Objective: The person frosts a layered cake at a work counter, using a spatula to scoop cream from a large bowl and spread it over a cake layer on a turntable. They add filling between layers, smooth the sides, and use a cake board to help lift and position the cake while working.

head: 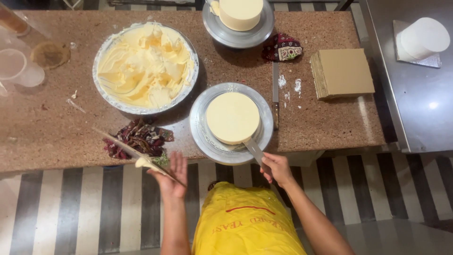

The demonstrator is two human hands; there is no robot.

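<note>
Head view: a speckled brown stone counter (321, 123) carries a round metal turntable (231, 123) with a smooth, pale cream-coated cake (232, 117) centred on it. The right hand (276, 169) grips a flat metal scraper (254, 149), fingers closed around its lower end; the blade stands against the cake's near side, just beyond the fingertips. The left hand (172, 175) holds a long palette knife (137, 156), fingers loosely extended along the handle end, the thin blade angling up-left with a lump of buttercream (143, 162) on it near the hand. Beyond lies a wide foil-rimmed pan (145, 67) of ridged buttercream, a patterned cloth (139, 138), a second iced cake (239, 13), a serrated knife (275, 92) and stacked square cardboard boards (342, 73).
</note>
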